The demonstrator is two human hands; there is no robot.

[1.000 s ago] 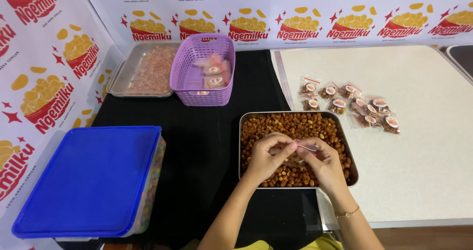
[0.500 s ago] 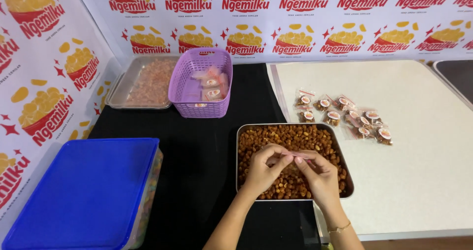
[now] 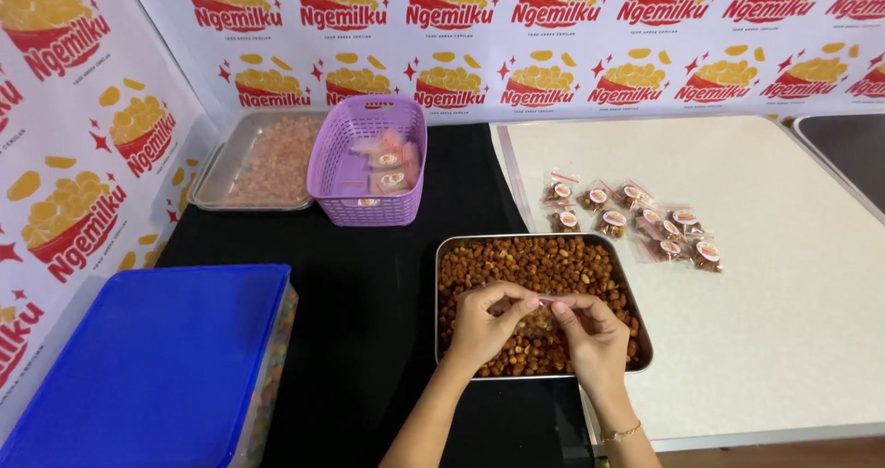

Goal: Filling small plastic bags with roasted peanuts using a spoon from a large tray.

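Observation:
Both my hands hover over a steel tray (image 3: 445, 288) full of small brown snack pieces. My left hand (image 3: 484, 325) and my right hand (image 3: 595, 334) pinch the top edge of a small clear plastic bag (image 3: 542, 313) between them, left fingers at one end, right fingers at the other. The bag hangs just above the snacks and holds a few pieces. Several filled, labelled little bags (image 3: 636, 224) lie on the pale tabletop (image 3: 784, 274) beyond the tray.
A purple plastic basket (image 3: 369, 168) with some packets stands at the back, next to a second steel tray (image 3: 263, 159) of pale pinkish snacks. A big container with a blue lid (image 3: 152, 367) sits at the near left on black cloth (image 3: 369, 339). Printed banners wall the back and left.
My hands stay over the tray, still pinching the little bag. The view has shifted slightly, so everything sits a bit lower in the frame.

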